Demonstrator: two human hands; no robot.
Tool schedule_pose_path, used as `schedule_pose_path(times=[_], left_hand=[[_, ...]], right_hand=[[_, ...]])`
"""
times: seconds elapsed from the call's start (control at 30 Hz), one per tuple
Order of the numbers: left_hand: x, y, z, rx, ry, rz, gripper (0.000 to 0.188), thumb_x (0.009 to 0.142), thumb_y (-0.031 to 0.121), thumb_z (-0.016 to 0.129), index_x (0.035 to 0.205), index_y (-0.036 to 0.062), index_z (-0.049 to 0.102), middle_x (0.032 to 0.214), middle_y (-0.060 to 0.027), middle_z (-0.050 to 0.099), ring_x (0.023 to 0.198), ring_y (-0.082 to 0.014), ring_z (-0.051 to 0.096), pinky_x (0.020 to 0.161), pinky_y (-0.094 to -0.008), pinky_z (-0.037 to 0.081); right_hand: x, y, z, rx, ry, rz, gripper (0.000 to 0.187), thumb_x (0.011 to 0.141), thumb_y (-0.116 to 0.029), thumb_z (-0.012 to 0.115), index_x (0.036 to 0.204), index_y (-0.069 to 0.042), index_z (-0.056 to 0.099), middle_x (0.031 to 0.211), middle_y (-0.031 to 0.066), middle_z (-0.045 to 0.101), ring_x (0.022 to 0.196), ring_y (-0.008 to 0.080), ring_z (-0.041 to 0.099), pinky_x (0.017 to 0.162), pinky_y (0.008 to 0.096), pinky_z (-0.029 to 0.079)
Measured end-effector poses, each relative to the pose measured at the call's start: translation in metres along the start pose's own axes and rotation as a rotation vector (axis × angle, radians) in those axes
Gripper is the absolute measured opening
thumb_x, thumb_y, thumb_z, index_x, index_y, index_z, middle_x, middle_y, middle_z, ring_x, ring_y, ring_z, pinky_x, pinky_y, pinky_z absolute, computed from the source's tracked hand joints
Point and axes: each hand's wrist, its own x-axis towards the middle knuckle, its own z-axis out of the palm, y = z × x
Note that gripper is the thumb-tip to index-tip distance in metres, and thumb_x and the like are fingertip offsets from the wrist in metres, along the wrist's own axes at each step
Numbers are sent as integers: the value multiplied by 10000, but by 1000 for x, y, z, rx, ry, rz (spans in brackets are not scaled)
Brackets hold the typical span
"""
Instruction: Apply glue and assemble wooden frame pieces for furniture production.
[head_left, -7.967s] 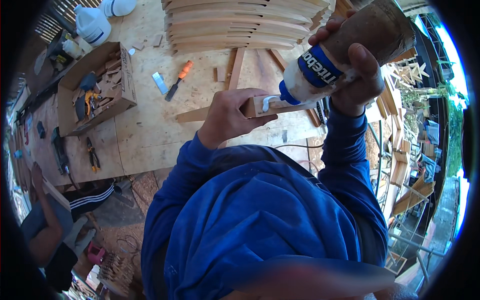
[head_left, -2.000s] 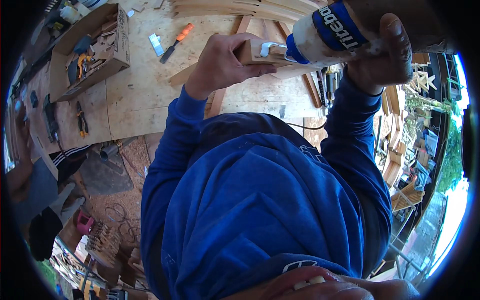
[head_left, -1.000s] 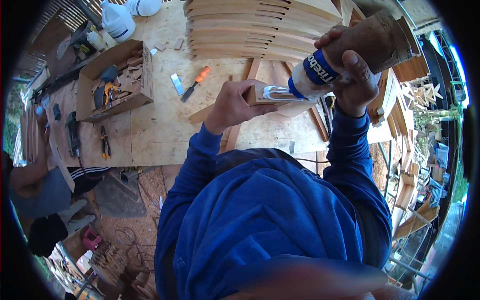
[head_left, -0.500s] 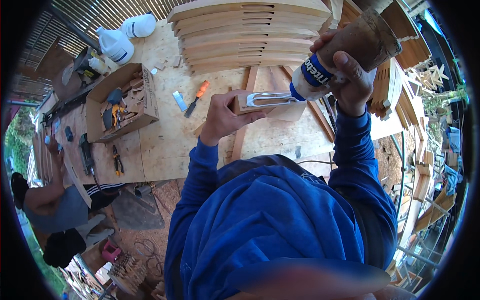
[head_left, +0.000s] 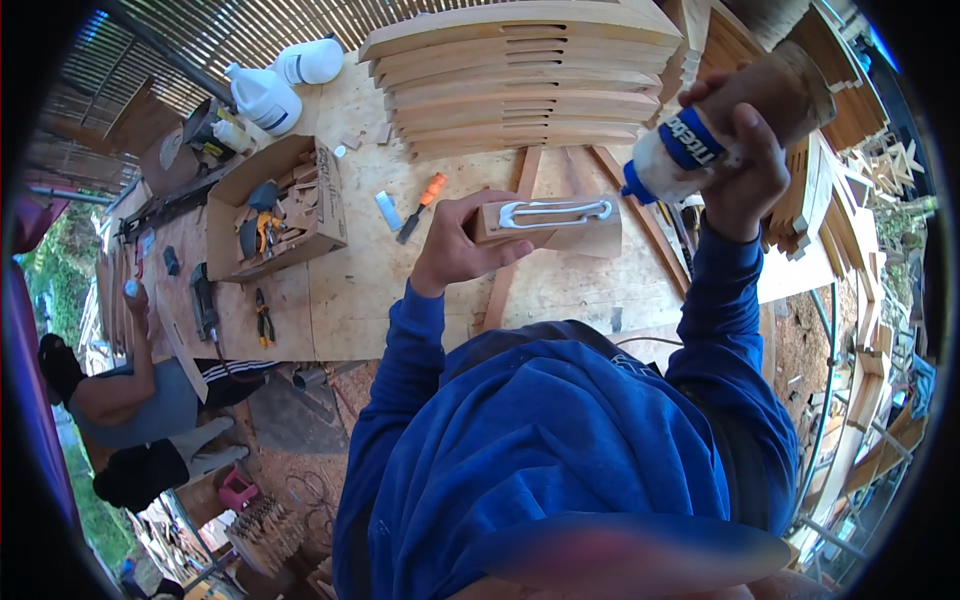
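Observation:
My left hand (head_left: 462, 245) grips one end of a wooden piece (head_left: 560, 240), its edge turned up over the table. White glue (head_left: 555, 213) lies in a long bead around a slot in that edge. To the right, my right hand (head_left: 745, 165) is wrapped round a tilted glue bottle (head_left: 668, 160) with a blue cap and blue label, its lower end brown and smeared. The bottle's tip points down to the left, apart from the wooden piece. An orange-handled chisel (head_left: 422, 208) lies on the table left of my left hand.
Slotted wooden boards (head_left: 520, 80) are stacked at the back. On the left are a cardboard box (head_left: 325, 205) of offcuts, white jugs (head_left: 265, 100), pliers (head_left: 264, 318) and a power tool (head_left: 204, 305). Another person (head_left: 130, 400) works at the far left. Wooden strips (head_left: 640, 215) lie on the table.
My right hand has lifted the glue bottle away from the wooden piece, up and to the right. The glue bead now shows along the whole slot. My left hand keeps its grip.

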Motion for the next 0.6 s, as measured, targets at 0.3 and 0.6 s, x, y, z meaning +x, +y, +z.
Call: schedule_pose_path(times=[0.3, 0.6], left_hand=[[1, -7, -20, -182, -125, -101, 978, 708, 712, 787, 1362, 11, 595, 1199, -143, 665, 1115, -232, 643, 975, -349, 495], [5, -15, -22, -100, -149, -61, 760, 716, 416, 937, 1287, 10, 643, 1154, -101, 709, 1064, -197, 673, 927, -350, 532]], right_hand=[[-20, 31, -104, 959, 313, 317, 334, 954, -165, 697, 1214, -14, 550, 1103, 185, 634, 1117, 338, 627, 1036, 486, 522], [-125, 36, -172, 1058, 674, 439, 190, 916, -154, 740, 951, -9, 621, 942, 127, 670, 1057, 291, 636, 1047, 443, 520]])
